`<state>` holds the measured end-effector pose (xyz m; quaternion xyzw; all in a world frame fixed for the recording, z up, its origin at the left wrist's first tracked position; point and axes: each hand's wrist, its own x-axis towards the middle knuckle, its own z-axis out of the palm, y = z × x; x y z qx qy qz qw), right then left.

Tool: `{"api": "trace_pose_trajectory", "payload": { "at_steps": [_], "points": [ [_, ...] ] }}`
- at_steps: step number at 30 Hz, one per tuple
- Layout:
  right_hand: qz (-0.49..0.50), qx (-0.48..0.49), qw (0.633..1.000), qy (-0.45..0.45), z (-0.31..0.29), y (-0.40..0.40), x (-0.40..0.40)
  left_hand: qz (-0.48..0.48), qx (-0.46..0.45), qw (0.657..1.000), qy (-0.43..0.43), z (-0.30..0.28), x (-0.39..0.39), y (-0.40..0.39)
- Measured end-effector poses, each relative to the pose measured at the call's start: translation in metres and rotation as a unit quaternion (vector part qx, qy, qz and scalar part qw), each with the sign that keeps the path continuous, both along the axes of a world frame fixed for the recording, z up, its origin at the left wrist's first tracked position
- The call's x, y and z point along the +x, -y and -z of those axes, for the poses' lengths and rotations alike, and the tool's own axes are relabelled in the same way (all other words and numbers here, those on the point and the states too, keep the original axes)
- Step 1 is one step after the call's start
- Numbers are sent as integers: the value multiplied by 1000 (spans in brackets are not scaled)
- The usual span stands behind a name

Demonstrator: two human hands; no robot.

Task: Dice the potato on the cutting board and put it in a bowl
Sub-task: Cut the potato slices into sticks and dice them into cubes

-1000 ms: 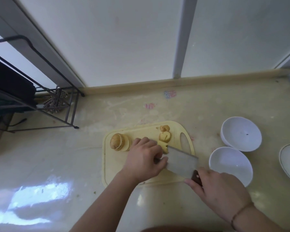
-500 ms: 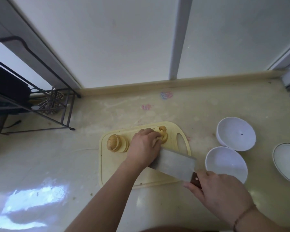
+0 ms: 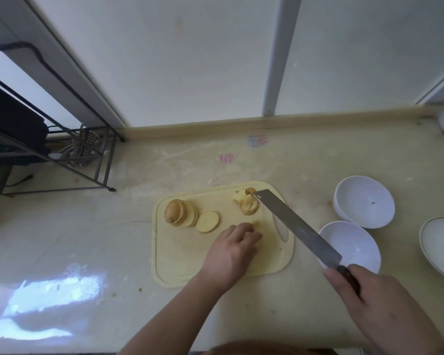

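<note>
A: While the cleaver (image 3: 296, 228) is lifted off the cutting board (image 3: 180, 260), what does the head view show of the potato?

B: It's all on the board. A fan of slices (image 3: 181, 212) leans at the far left, one loose round (image 3: 207, 221) lies beside it, and a small heap of cut pieces (image 3: 246, 202) sits at the far right, next to the blade tip.

A: And the hands?

B: The right hand (image 3: 369, 298) is clenched round the cleaver's dark handle. The left hand (image 3: 232, 252) rests mid-board, fingers curled over a small pale piece (image 3: 255, 225); whether it pinches it, I cannot tell.

A: So which step?

B: Dicing, I'd judge, barely begun; the nearest bowl (image 3: 349, 245) looks empty. Next probably means steadying a slice and bringing the blade down clear of the fingertips.
</note>
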<state>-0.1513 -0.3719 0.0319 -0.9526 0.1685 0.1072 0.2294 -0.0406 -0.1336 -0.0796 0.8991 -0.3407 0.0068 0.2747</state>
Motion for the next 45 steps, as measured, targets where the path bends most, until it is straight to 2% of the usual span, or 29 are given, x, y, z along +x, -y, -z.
{"api": "trace_pose_trajectory", "payload": {
  "at_steps": [4,10,13,18,22,26,29,32,37,41,45],
  "points": [
    [-11,8,1000,-13,2,-6,5,16,-2,999,33,4,15,7],
    [-2,36,999,-21,0,-15,5,-81,43,995,41,-3,39,13],
    [9,46,999,-26,0,-15,4,-99,56,993,35,-10,41,3],
    [26,115,993,-26,1,-18,2,-141,210,966,54,-22,38,-39],
    [29,192,980,-51,1,-30,3,-71,272,954,102,-22,34,-56],
    [40,276,954,-105,11,-39,3,-47,267,960,70,-24,29,-55],
    [66,351,921,-154,17,-50,4,-41,242,969,1,-25,14,-49],
    [75,368,910,-175,23,-57,6,-88,208,971,-74,-27,0,-43],
    [80,381,902,-188,28,-61,9,-149,66,971,-177,-28,-19,-48],
    [77,368,909,-178,27,-62,9,-129,64,981,-128,-16,-19,-57],
    [58,340,924,-164,30,-66,11,-184,85,977,-66,-8,-10,-43]
  ]
}}
